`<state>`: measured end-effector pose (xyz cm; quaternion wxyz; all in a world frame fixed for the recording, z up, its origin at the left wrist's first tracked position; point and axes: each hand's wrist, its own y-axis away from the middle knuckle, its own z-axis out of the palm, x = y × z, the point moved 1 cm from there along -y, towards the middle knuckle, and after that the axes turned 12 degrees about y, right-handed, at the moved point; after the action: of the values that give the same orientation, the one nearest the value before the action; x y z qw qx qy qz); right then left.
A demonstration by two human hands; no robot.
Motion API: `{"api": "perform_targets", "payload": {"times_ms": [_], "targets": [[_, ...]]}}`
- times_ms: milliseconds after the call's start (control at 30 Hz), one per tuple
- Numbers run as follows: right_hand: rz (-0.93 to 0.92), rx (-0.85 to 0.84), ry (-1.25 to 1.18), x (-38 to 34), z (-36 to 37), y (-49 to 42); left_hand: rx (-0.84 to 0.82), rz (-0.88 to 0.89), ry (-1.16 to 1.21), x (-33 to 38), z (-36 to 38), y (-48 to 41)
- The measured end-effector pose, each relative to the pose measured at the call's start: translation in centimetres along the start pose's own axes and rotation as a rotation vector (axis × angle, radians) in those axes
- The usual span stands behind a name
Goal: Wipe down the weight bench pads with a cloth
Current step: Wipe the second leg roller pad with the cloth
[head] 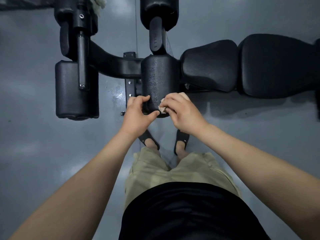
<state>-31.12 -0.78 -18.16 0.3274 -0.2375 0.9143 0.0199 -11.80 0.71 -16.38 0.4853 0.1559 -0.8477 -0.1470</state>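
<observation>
The cloth (162,106) sits at the near end of the middle roller pad (158,75), a small pale, frayed wad pressed against the black foam on its right side. Your right hand (181,111) pinches it, fingers curled over the top, so only a tuft of fabric shows between them. Your left hand (138,116) grips the same pad end from the other side, index finger hooked over the top and thumb tucked along the lower edge. Your 2 hands are close together with the end of the pad between them. Shiny specks dot the pad's upper surface, thickest just above the cloth.

Just right of that roller lies the seat pad (209,66), and beyond it the long back pad (277,66), the 2 nearly end to end. Off to the left, well apart, is a second roller pad (69,94) with a metal post (82,63) lying across its top. A third roller pad (158,9) hangs at the upper edge of the view, in line with the one you hold. A curved black frame arm (110,64) runs between the left post and the middle roller.

The grey floor (34,153) shows a glinting patch beside the bracket left of your left hand. Below your wrists are your 2 black sandals (181,139), khaki shorts (164,170) and black shirt (190,213).
</observation>
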Motion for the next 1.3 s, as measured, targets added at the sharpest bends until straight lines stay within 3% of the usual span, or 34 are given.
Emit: {"api": "perform_targets", "payload": {"times_ms": [267,400,533,800,967,1033,1300], "targets": [[-0.059,0.045,-0.021,0.0,0.8,2.6,0.010,-0.006,-0.006,0.4,0.1,0.2],[-0.067,-0.101,0.058,1.6,2.3,5.5,0.000,-0.011,0.018,0.2,0.1,0.2],[0.117,-0.105,-0.013,3.3,1.8,7.6,-0.007,-0.013,0.045,0.0,0.1,0.2],[0.433,-0.073,-0.436,0.8,-3.2,-0.8,0.006,-0.020,0.032,0.2,0.2,0.4],[0.580,0.026,-0.161,1.9,-1.3,-2.0,0.001,-0.041,0.021,0.7,0.1,0.4],[0.540,0.083,-0.141,1.7,-1.1,-1.6,0.011,-0.038,0.021,0.8,0.1,0.4],[0.247,0.058,-0.066,1.5,0.2,-0.5,0.027,-0.029,0.011,0.8,0.6,0.7]]}}
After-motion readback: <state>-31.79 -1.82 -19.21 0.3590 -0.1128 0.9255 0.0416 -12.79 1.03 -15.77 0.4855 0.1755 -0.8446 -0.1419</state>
